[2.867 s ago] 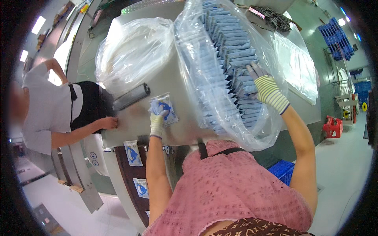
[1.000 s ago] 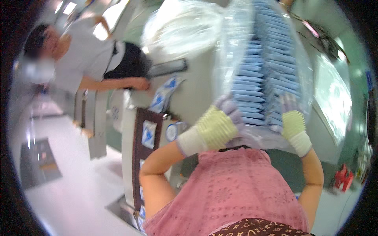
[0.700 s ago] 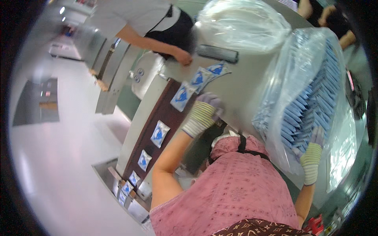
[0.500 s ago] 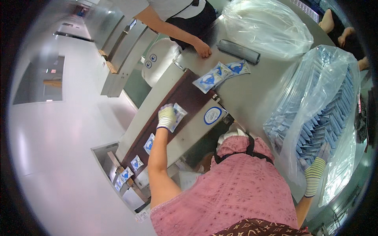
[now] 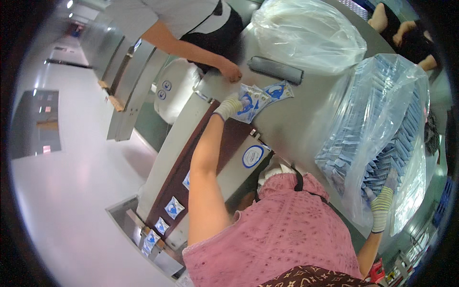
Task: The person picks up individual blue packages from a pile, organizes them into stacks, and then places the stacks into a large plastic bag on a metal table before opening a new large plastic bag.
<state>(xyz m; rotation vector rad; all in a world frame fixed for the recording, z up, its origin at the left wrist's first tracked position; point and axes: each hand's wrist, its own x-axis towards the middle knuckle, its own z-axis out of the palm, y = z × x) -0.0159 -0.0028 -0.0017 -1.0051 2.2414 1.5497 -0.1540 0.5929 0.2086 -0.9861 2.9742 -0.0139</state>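
My left hand (image 5: 230,107), in a striped knit glove, reaches to the end of the brown conveyor belt (image 5: 203,138). Its fingers are closed on a blue-and-white packet (image 5: 247,114), which lies against another packet (image 5: 277,92) on the metal table. My right hand (image 5: 381,204), gloved alike, is at the near end of a large clear plastic bag (image 5: 356,143). Thumb and fingers are spread there against tightly lined-up blue packets (image 5: 394,138); the fingertips are partly hidden. Several more packets, among them one packet (image 5: 174,207), lie along the belt.
A dark grey roll (image 5: 276,70) and a second clear bag (image 5: 308,36) lie on the table (image 5: 291,122). Across the belt a co-worker's hand (image 5: 231,71) rests at the table edge, near a white chair (image 5: 174,91). Another person's arm (image 5: 406,31) shows at far right.
My left hand has moved up the belt with a packet, to the packets at its end. Packets on the belt have shifted. My right hand stays at the bag.
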